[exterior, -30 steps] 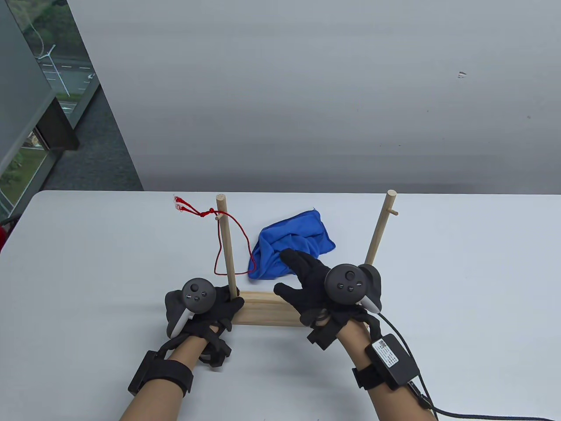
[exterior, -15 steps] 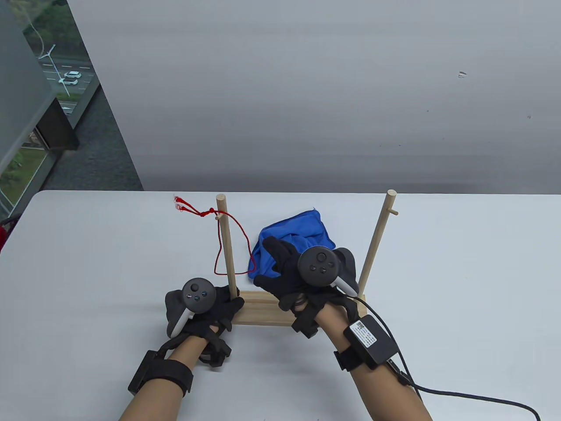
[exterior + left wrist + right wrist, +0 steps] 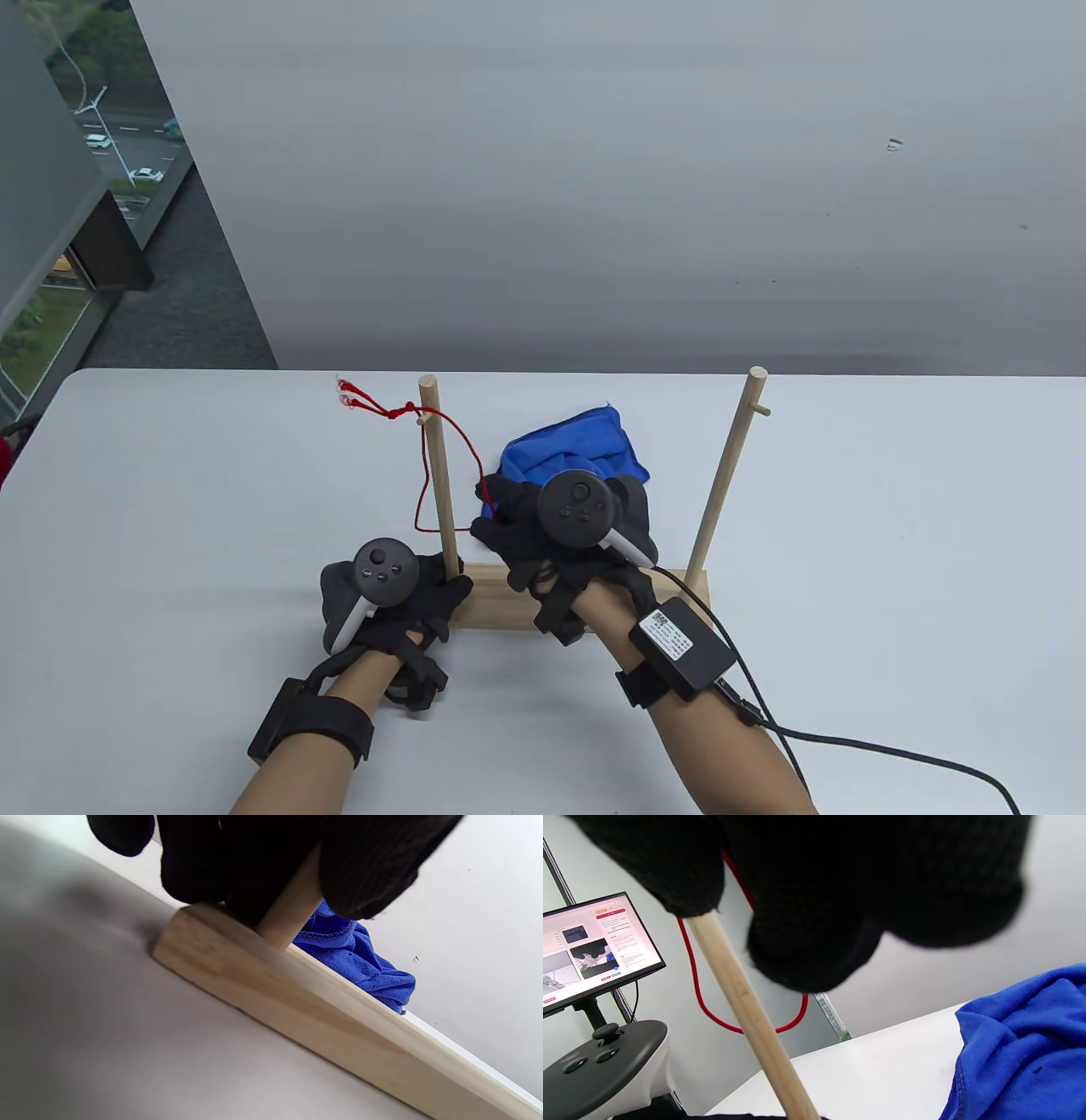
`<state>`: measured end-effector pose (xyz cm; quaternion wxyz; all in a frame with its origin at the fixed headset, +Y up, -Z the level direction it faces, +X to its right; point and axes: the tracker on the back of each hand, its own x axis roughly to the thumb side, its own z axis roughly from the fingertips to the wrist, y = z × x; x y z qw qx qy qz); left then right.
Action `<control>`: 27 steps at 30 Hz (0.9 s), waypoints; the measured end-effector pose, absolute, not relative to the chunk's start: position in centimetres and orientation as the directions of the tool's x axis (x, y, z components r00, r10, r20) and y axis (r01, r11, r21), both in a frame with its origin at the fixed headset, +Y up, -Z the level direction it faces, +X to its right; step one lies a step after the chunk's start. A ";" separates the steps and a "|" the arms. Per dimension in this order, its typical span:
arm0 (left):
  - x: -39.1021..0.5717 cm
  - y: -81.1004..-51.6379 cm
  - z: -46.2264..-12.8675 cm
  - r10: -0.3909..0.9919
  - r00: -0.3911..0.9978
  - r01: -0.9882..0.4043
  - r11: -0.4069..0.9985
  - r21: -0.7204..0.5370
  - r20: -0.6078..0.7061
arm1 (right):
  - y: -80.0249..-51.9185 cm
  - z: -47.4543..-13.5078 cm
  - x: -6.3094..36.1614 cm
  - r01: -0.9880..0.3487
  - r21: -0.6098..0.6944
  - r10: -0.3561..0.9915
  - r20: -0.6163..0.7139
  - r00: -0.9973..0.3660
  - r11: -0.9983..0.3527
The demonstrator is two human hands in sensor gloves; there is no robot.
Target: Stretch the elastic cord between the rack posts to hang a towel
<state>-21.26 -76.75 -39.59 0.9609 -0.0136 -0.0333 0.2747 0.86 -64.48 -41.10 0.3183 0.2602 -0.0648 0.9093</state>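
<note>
A wooden rack with a base (image 3: 501, 598) and two upright posts stands at the table's front. A red elastic cord (image 3: 462, 437) is tied to the left post (image 3: 437, 475) near its top and hangs in a loose loop. The right post (image 3: 725, 475) is bare. A crumpled blue towel (image 3: 585, 441) lies behind the rack. My left hand (image 3: 445, 590) grips the left post at its foot (image 3: 288, 916). My right hand (image 3: 496, 509) is curled at the cord's loop; the cord (image 3: 700, 993) runs between thumb and fingers, and a firm pinch is not visible.
A black cable (image 3: 891, 751) trails from my right wrist to the front right. A lit monitor (image 3: 589, 946) stands off to the left in the right wrist view. The table's far edge lies behind the towel.
My right hand moved left from near the right post, over the towel, to the hanging cord loop, and its spread fingers curled. My left hand and the cord have not moved.
</note>
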 end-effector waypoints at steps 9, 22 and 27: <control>-21.2 -76.7 -39.5 0.526 0.849 -0.524 0.851 -0.046 0.056 | -63.5 -40.1 3.0 -0.587 -0.040 0.486 0.517 -0.705 -0.809; -21.2 -76.7 -39.5 0.522 0.851 -0.520 0.853 -0.048 0.052 | -60.0 -36.8 8.9 -0.528 -0.201 0.393 0.466 -0.793 -0.825; -21.2 -76.7 -39.5 0.520 0.853 -0.518 0.854 -0.048 0.050 | -57.5 -35.3 10.1 -0.450 -0.357 0.261 0.466 -0.845 -0.819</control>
